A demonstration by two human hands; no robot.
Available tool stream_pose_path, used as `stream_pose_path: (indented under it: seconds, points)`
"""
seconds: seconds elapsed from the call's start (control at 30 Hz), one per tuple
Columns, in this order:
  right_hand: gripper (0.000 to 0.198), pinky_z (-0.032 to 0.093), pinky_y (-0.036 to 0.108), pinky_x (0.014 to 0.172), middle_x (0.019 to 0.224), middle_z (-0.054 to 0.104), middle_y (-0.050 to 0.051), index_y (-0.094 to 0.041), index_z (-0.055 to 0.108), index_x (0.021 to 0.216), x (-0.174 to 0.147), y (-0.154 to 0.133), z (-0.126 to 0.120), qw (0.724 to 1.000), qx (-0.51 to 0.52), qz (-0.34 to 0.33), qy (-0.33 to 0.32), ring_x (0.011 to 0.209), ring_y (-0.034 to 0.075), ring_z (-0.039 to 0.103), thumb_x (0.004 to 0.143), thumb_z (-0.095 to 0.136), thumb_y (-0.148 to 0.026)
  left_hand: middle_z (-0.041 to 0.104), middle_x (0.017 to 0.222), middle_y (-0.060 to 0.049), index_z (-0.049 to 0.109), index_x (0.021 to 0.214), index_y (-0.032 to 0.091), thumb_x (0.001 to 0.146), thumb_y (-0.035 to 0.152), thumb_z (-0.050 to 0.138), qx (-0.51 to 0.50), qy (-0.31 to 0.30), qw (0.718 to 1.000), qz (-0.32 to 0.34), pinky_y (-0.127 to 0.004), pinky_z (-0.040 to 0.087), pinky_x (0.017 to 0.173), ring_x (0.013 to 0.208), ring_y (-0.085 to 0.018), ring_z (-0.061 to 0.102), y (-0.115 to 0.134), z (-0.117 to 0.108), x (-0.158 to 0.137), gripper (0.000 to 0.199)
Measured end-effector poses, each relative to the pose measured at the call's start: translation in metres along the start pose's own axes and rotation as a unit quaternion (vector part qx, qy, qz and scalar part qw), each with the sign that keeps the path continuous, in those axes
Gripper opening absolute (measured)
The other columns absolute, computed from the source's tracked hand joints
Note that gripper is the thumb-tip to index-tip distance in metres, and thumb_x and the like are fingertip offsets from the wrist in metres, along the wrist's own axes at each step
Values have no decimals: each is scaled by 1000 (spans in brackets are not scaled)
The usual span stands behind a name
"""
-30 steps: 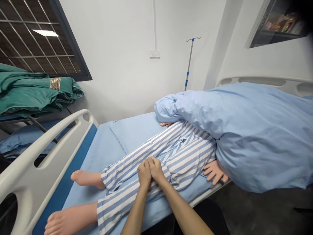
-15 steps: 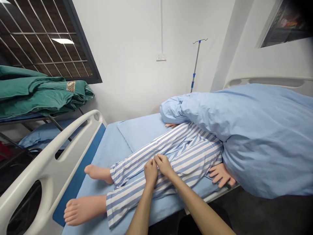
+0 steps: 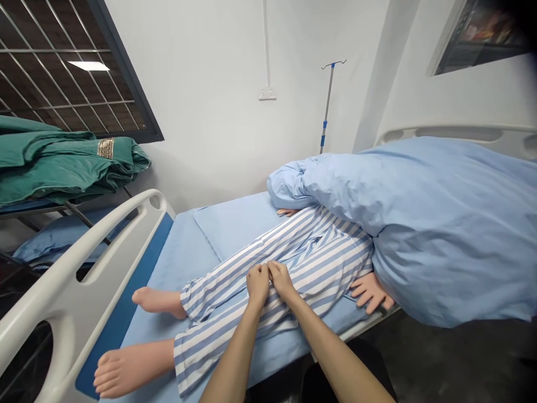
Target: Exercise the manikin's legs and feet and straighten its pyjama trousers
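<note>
A manikin in blue-and-white striped trousers lies on its back on the bed, its bare near foot and far foot toward the left. My left hand and my right hand are closed side by side over its near leg, around the knee, knuckles up and almost touching. Their fingertips are turned under, so whether trouser cloth is pinched in them is hidden. To the right, a manikin hand lies palm down at the mattress edge. A bunched light-blue quilt covers the upper body.
At the left rises the bed's white footboard. Folded green cloth lies on a rack beyond it. An IV pole stands behind the bed near the wall, and a pale headboard shows at the far right.
The view has shifted a little, so the bed and room appear farther left. My hands stay closed over the same leg and have drawn slightly closer together.
</note>
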State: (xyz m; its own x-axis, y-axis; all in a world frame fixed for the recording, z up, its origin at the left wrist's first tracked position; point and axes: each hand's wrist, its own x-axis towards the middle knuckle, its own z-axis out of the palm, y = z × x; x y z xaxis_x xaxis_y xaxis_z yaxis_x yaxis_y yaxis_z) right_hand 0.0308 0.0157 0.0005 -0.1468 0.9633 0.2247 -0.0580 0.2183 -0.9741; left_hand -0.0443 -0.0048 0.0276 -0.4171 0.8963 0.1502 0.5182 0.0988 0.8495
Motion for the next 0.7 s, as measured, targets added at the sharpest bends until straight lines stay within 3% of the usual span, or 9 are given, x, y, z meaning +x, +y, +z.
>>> stream_pose_path:
  seconds: [0.17,0.37,0.57,0.63,0.7]
  points:
    - [35,24,20,45,48,29,-6,-18,31,53,0,0,-2,999,36,23,26,46,6,27,79,36,-41,35,43,5,35,46,20,71,30,37,-34,28,999,-25,-23,23,47,46,-9,33,16,10,8,26]
    - [32,28,21,48,53,27,-5,-18,29,55,-1,-2,-6,997,45,22,52,51,7,27,76,41,-39,47,50,1,39,50,21,77,33,33,-8,44,999,3,-25,26,52,52,-12,40,2,21,-15,30]
    - [30,30,21,48,53,32,-5,-18,31,54,-12,-23,1,996,17,9,87,52,8,31,72,46,-36,50,53,-1,40,51,21,78,28,34,43,38,998,10,-25,25,53,54,-13,41,-4,23,-14,28]
    - [24,31,21,47,53,34,-5,-18,39,59,-25,-33,-6,996,16,-8,93,50,8,32,71,49,-35,49,52,0,39,51,21,76,27,36,46,35,998,7,-25,24,52,53,-13,39,-4,24,-14,27]
    - [20,32,22,47,53,37,-4,-18,46,64,-41,-38,-29,994,30,-34,99,48,8,34,70,51,-36,47,51,1,40,50,21,75,27,38,52,33,998,4,-25,23,51,52,-12,38,-4,25,-15,26]
